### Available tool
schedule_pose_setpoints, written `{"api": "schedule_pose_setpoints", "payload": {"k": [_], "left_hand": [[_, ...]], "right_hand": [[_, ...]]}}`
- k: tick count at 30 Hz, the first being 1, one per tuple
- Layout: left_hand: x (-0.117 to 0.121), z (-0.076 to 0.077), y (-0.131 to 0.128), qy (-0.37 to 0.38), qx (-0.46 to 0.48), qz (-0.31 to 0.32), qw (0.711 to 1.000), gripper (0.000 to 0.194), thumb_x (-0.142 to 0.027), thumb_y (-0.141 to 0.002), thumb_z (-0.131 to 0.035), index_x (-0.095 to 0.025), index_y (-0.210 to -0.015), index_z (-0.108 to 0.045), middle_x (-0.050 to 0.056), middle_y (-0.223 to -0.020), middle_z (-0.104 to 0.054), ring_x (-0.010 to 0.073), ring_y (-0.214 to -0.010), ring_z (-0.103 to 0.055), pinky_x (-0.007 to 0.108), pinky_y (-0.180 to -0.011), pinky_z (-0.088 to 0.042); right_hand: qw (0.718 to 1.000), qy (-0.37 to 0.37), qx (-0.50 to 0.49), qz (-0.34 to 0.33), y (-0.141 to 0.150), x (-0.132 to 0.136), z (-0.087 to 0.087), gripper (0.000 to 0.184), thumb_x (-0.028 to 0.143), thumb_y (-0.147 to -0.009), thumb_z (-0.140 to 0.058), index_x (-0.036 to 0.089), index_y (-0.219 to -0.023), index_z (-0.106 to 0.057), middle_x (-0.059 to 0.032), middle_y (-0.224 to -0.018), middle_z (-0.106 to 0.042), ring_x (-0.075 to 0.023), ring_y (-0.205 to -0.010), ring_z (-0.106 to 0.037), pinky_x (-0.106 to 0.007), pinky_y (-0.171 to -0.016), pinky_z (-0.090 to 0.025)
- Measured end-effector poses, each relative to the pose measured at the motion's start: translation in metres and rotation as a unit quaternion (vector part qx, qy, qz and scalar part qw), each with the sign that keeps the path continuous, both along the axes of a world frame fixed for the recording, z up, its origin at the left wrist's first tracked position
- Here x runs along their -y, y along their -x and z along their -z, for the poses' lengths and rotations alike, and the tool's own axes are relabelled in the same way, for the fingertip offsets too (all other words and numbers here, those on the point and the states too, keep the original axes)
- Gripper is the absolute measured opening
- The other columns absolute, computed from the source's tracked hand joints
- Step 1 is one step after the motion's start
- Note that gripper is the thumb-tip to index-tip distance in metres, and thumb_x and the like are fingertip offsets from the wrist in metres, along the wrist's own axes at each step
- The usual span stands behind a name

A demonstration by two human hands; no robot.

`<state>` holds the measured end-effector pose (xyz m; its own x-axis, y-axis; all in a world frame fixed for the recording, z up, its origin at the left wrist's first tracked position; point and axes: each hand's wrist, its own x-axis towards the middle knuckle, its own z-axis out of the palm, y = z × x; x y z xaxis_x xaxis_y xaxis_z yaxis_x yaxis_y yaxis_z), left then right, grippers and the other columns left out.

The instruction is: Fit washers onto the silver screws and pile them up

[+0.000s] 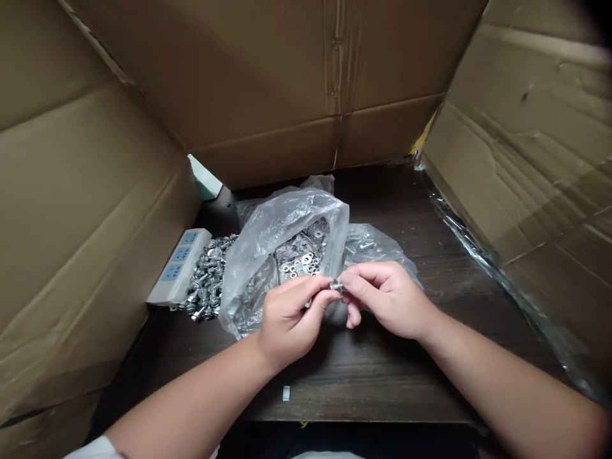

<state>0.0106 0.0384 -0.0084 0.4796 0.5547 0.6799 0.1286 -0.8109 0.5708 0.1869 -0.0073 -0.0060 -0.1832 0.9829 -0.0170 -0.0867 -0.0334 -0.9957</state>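
Between my two hands is a small shiny bolt [336,286], held over the front of an opened clear plastic bag. The thumb and forefinger of my left hand [294,315] pinch it from the left. My right hand [389,298] has its fingertips closed at the bolt's right end; whether a washer is also in that pinch cannot be made out. Loose metal washers [306,259] lie in the mouth of the plastic bag [268,226], just beyond the fingers. Part of the bolt is hidden by the fingertips.
Left of the bag, a pile of bolts [208,280] lies against a white power strip [184,264] with blue labels. Another clear bag [370,242] holds more hardware at right. Cardboard walls [268,76] enclose the dark tabletop [382,376] on three sides. A small paper scrap [286,393] lies near the front edge.
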Motion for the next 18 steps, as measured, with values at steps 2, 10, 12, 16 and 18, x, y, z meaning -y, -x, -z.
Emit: {"api": "schedule_pose_setpoints", "payload": {"k": [2, 10, 12, 16, 18], "left_hand": [[0.0001, 0.0003, -0.0002, -0.006, -0.003, -0.004, 1.000, 0.015, -0.009, -0.083, -0.063, -0.018, -0.093, -0.068, 0.001, -0.071, -0.068, 0.0093, -0.060, -0.061, 0.019, -0.058, -0.050], [-0.0001, 0.0029, 0.0010, 0.012, -0.004, -0.043, 0.999, 0.010, -0.015, -0.085, -0.063, -0.019, -0.091, -0.069, 0.002, -0.075, -0.071, 0.0119, -0.062, -0.065, 0.021, -0.058, -0.050], [0.0001, 0.0031, 0.0016, 0.017, -0.007, -0.045, 0.999, 0.009, -0.015, -0.085, -0.063, -0.019, -0.090, -0.069, 0.003, -0.076, -0.071, 0.0124, -0.063, -0.066, 0.022, -0.059, -0.050], [0.0004, 0.0023, 0.0018, 0.013, -0.008, -0.031, 0.999, 0.011, -0.013, -0.084, -0.063, -0.019, -0.092, -0.069, 0.002, -0.074, -0.070, 0.0115, -0.063, -0.065, 0.021, -0.059, -0.050], [0.0007, 0.0012, 0.0012, 0.006, -0.004, -0.024, 1.000, 0.012, -0.012, -0.084, -0.063, -0.019, -0.092, -0.069, 0.002, -0.073, -0.070, 0.0108, -0.062, -0.063, 0.021, -0.059, -0.049]], "right_hand": [[1.000, 0.020, -0.018, -0.005, 0.0006, -0.0010, 0.0020, 0.042, 0.052, -0.091, -0.053, 0.014, -0.074, -0.060, -0.0011, -0.055, -0.061, -0.0138, -0.049, -0.062, -0.027, -0.053, -0.052], [0.995, -0.011, -0.090, 0.032, 0.0018, 0.0020, 0.0030, 0.038, 0.034, -0.082, -0.071, 0.018, -0.113, -0.056, -0.0031, -0.087, -0.063, -0.0128, -0.053, -0.065, -0.030, -0.055, -0.057], [0.995, -0.019, -0.088, 0.036, 0.0018, 0.0028, 0.0020, 0.035, 0.031, -0.080, -0.073, 0.016, -0.108, -0.059, -0.0036, -0.084, -0.065, -0.0138, -0.054, -0.066, -0.031, -0.055, -0.057], [0.997, -0.010, -0.058, 0.040, 0.0011, 0.0024, 0.0002, 0.028, 0.034, -0.081, -0.072, 0.014, -0.099, -0.064, 0.0006, -0.057, -0.063, -0.0155, -0.050, -0.064, -0.031, -0.055, -0.056], [0.999, -0.005, -0.044, 0.027, 0.0007, 0.0019, 0.0002, 0.026, 0.038, -0.083, -0.069, 0.013, -0.089, -0.065, 0.0003, -0.054, -0.063, -0.0147, -0.049, -0.063, -0.029, -0.055, -0.055]]}}
